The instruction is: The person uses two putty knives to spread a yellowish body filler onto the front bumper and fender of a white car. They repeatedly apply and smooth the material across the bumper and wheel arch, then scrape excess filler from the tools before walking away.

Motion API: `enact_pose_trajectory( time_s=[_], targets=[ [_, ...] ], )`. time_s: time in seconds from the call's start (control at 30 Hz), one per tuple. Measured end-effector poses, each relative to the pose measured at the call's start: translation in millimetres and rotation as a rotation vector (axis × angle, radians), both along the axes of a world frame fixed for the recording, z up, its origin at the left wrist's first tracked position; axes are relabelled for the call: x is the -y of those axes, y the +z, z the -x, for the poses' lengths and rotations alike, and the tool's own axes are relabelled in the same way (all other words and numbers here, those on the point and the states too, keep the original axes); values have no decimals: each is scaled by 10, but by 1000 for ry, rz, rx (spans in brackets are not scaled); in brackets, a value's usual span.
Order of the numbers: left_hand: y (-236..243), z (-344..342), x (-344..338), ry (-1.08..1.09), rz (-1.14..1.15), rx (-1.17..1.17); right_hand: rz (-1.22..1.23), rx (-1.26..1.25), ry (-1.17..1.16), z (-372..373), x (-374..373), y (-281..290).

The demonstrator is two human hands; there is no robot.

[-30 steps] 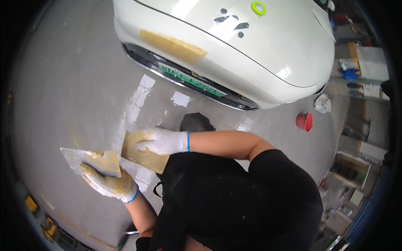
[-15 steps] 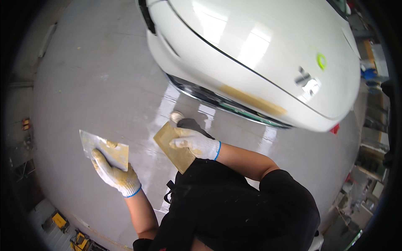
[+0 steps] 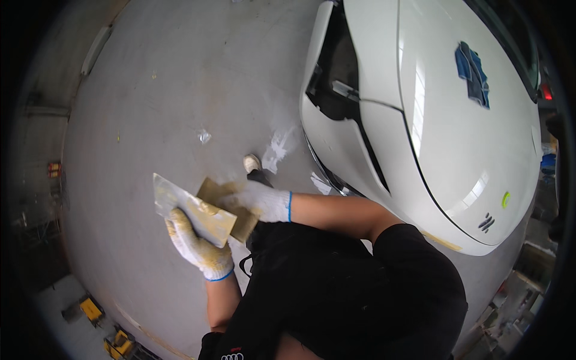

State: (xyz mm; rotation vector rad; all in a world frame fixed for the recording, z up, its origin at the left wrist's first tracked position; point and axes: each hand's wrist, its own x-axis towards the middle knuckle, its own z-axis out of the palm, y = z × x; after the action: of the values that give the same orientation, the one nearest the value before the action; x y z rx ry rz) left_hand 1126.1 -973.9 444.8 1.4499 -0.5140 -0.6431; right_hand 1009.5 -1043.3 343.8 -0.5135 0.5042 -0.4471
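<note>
My left hand (image 3: 198, 252), in a putty-stained white knit glove with blue cuff, grips a pale flat spreader (image 3: 207, 217) smeared with tan putty. My right hand (image 3: 267, 203), gloved alike and blurred at the fingers, holds a tan spreader (image 3: 243, 228) just behind the left one, overlapping it in view; whether they touch I cannot tell. Both are in front of my dark-clothed body, beside a white car (image 3: 429, 153). Along the car's front lower edge runs a tan putty strip (image 3: 442, 240), partly hidden by my right arm and sleeve.
On the car's hood lie a folded blue cloth (image 3: 471, 72), a lime tape roll (image 3: 506, 200) and small dark pieces (image 3: 486, 222). My shoe (image 3: 252, 163) shows on the grey floor (image 3: 132, 198), near a crumpled scrap (image 3: 204, 137). Yellow equipment (image 3: 91, 309) stands at the lower left edge.
The view has swung, so the car sits farther right and the blue cloth shows. My left hand and spreader have moved rightward, up against or close to the right hand's spreader.
</note>
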Motion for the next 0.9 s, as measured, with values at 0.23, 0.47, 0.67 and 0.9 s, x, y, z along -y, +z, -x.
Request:
enact_pose_trajectory(
  time_s=[0.23,0.47,0.67,0.9],
  targets=[
    [-51,-1181,2430,-357,82,505,38,42,-38,-421,1682,26],
    [-6,-1237,5217,-601,153,-78,-119,134,-607,-443,3807,-474],
    [-48,-894,7241,-774,121,-153,-88,29,-825,-546,5787,-776],
    [-13,-114,9002,-1201,69,-99,41,150,-1111,-178,7252,-725]
  ],
)
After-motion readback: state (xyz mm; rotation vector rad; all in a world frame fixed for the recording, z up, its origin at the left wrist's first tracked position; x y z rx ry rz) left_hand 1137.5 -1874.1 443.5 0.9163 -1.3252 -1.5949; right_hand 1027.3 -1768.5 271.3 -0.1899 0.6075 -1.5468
